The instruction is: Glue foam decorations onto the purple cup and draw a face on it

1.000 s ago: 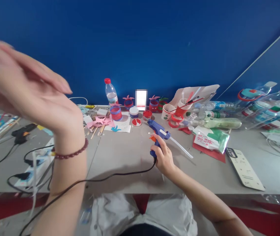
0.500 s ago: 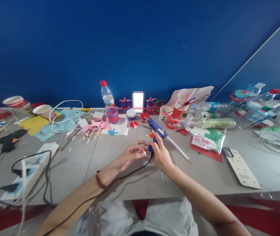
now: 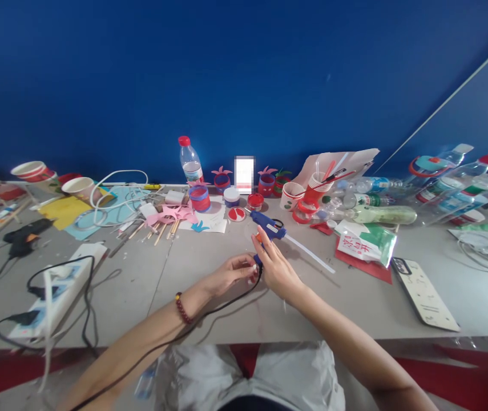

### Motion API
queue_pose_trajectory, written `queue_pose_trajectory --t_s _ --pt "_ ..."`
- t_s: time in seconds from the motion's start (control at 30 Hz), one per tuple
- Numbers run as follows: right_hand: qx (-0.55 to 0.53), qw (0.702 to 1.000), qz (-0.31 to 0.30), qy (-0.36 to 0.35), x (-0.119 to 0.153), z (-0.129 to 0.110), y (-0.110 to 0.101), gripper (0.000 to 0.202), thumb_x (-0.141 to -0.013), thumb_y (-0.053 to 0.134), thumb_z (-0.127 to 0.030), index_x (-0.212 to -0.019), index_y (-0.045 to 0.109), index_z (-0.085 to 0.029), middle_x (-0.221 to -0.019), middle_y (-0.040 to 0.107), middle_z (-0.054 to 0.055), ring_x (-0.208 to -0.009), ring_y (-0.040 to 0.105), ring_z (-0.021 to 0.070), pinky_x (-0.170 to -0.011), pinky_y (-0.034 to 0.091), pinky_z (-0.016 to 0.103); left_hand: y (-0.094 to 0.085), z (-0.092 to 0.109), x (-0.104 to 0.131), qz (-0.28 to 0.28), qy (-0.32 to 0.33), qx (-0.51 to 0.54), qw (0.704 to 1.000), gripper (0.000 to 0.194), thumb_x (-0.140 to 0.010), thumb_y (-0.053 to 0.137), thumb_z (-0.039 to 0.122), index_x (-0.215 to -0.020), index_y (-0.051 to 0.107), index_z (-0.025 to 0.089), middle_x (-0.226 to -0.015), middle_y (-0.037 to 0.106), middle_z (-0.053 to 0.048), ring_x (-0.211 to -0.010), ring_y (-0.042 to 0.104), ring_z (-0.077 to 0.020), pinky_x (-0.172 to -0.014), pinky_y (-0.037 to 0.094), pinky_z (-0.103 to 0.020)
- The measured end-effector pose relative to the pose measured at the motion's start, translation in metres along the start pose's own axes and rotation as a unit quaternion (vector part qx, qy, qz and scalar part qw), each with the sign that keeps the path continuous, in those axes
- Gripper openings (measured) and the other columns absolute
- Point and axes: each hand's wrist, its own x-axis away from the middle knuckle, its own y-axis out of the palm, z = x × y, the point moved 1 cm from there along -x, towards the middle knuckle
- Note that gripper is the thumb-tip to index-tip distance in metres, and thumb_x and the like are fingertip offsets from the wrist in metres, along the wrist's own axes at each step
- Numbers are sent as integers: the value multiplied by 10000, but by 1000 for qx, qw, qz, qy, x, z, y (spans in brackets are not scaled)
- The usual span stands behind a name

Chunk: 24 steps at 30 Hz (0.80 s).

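Observation:
A blue hot glue gun (image 3: pixel 271 225) lies on its side, its nozzle pointing up and left and a long clear glue stick (image 3: pixel 310 254) sticking out behind. My right hand (image 3: pixel 280 271) rests over its handle with the fingers stretched out, partly covering the orange trigger. My left hand (image 3: pixel 230 274) is closed in a pinch by the handle's lower end, at a small white piece (image 3: pixel 254 266) too small to name. The gun's black cord (image 3: pixel 222 307) runs down across my left forearm. Scissors (image 3: pixel 278 224) show behind the gun.
Paint jars (image 3: pixel 232 197), a red-painted lid (image 3: pixel 237 214) and painted rings with paper leaves (image 3: pixel 222 181) stand behind. Left are a power strip (image 3: pixel 66 285), sticks and another glue gun (image 3: pixel 23 237). Right are paper cups (image 3: pixel 293 195), bottles (image 3: pixel 383 214) and a phone (image 3: pixel 426 294).
My right hand's fingers have straightened over the glue gun's handle. My left hand has moved closer to the handle's lower end. The view has shifted slightly.

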Motion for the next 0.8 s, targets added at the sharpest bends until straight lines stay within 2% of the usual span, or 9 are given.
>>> queue_pose_trajectory --t_s 0.17,0.3,0.43,0.53,0.63,0.8 --pt "-30 999 -29 22 2 1 5 1022 -752 341 81 -1554 -182 -278 -1652 -19 117 -1502 194 285 -1122 394 520 -5 -6 -3 -4 14 40 999 244 -702 830 317 -754 658 152 -830 610 -19 -744 576 -113 -703 460 -249" --pt "-36 998 -44 33 1 0 4 1031 -733 314 89 -1543 -210 -273 -1650 29 116 -1509 168 270 -1138 339 568 -6 -2 -2 -4 -3 91 996 257 -671 855 303 -739 659 150 -868 632 -32 -731 598 -117 -721 510 -272" --pt "-53 995 -78 25 0 1 3 1031 -723 331 71 -1552 -188 -254 -1649 90 111 -1510 172 242 -1153 327 541 -4 0 -3 8 -14 94 995 285 -642 870 304 -729 647 148 -985 659 -53 -829 668 -190 -724 540 -313" --pt "-62 994 -90 14 0 2 2 1007 -723 331 66 -1573 -119 -233 -1645 113 124 -1503 206 260 -1145 323 563 -4 -7 -6 59 9 68 996 290 -642 866 320 -730 653 144 -872 682 -41 -776 667 -169 -731 526 -296" --pt "-67 995 -74 0 -1 2 1 921 -774 315 60 -1590 4 -232 -1632 176 139 -1474 291 278 -1120 348 578 -5 -14 -10 111 41 48 992 288 -654 853 341 -737 666 139 -704 666 -17 -658 612 -122 -654 493 -251" --pt "-132 990 41 -15 -1 -2 -6 719 -880 321 5 -1548 275 -259 -1561 381 128 -1393 445 225 -1078 452 441 -5 -16 -10 141 63 57 986 291 -646 850 356 -729 660 152 -668 663 -4 -613 598 -124 -563 466 -239"
